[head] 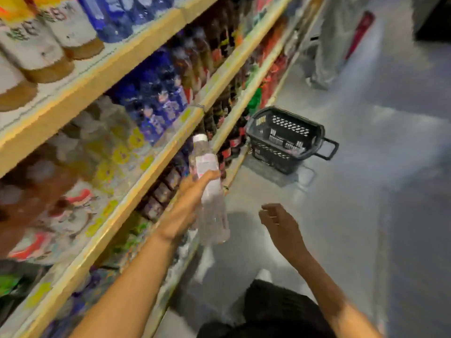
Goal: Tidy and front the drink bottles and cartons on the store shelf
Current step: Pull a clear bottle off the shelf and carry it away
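In front of the shelf (pixel 156 164), the left hand (pixel 192 203) grips a clear bottle (pixel 214 211) – the right hand (pixel 278 223) hangs released nearby, not touching it

Left arm: bare, reaching forward from lower left; left hand (pixel 192 203): wrapped round the middle of a clear bottle (pixel 214 215), thumb over its label. Right arm: bare, reaching forward from lower right; right hand (pixel 278 222): holding nothing, fingers loosely curled, just beside the bottle, not touching.
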The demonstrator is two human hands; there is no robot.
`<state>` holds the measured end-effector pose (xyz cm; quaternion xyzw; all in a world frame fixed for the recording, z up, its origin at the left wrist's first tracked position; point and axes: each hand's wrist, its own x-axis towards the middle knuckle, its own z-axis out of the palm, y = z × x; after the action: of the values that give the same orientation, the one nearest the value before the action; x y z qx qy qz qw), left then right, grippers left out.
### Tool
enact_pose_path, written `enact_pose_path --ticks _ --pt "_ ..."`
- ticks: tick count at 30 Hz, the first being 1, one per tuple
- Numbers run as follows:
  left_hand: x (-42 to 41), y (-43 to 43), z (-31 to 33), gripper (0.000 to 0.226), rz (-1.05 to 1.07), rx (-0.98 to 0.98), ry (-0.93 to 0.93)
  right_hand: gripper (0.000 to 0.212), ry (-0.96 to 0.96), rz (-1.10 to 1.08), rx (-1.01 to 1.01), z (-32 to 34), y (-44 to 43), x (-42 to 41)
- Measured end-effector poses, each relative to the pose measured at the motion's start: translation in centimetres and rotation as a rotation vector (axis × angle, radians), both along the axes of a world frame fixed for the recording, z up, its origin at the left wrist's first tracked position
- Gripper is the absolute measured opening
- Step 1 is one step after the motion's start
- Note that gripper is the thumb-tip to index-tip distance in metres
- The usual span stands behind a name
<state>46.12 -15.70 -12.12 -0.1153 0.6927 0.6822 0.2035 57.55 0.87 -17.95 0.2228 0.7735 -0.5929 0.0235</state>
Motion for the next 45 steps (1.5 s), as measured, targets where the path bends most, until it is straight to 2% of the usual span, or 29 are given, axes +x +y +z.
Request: enact_pose_path --ticks 4,6,7,9,11,13,17,21,26,33,38,45 --pt "-1.6 5.8 -3.9 0.03 -0.066 -0.026 -0.147 0.012 -0.216 -0.225 0.098 -4.8 8.2 4.9" --pt "-2.8 9.1 -5.0 0.008 -0.12 -0.013 -0.232 0.013 -0.276 -0.293 0.13 -5.2 11.1 6.0" --pt "-3.5 10.7 -5.4 0.008 -0.131 -0.012 -0.257 0.015 -0.292 -0.339 0.122 -5.3 12.2 6.4" --pt "-4.9 13.6 -6.1 0.012 -0.142 -0.032 -0.252 0.016 -0.295 -0.44 0.068 -5.5 13.7 6.4" --pt "-6.6 15.9 -6.3 0.004 -0.192 -0.016 -0.221 0.016 -0.297 -0.509 0.039 -5.7 14.9 5.5" --pt "-8.7 18.1 -6.5 0.012 -0.269 0.001 -0.194 0.016 -0.3 -0.538 0.044 -6.0 16.3 3.9" --pt "-14.2 22.9 -7.8 0.023 -0.315 -0.026 -0.166 0.017 -0.325 -0.571 0.085 -6.9 19.5 -0.3" --pt "-20.8 27.6 -9.4 0.026 -0.334 -0.073 -0.218 0.015 -0.389 -0.581 0.113 -8.1 23.4 -6.0" --pt "-28.9 32.2 -10.6 0.036 -0.334 -0.121 -0.256 0.012 -0.412 -0.657 0.042 -8.6 26.9 -13.3" --pt "-37.3 38.0 -12.9 0.042 -0.336 -0.222 -0.268 0.013 -0.365 -0.548 -0.033 -9.0 32.9 -23.0" --pt "-41.8 42.8 -17.2 0.04 -0.348 -0.293 -0.226 0.015 -0.398 -0.461 -0.022 -13.0 38.4 -29.7" --pt "-47.5 49.7 -27.0 0.067 -0.391 -0.409 -0.317 0.018 -0.479 -0.432 -0.025 -22.7 45.1 -37.6"
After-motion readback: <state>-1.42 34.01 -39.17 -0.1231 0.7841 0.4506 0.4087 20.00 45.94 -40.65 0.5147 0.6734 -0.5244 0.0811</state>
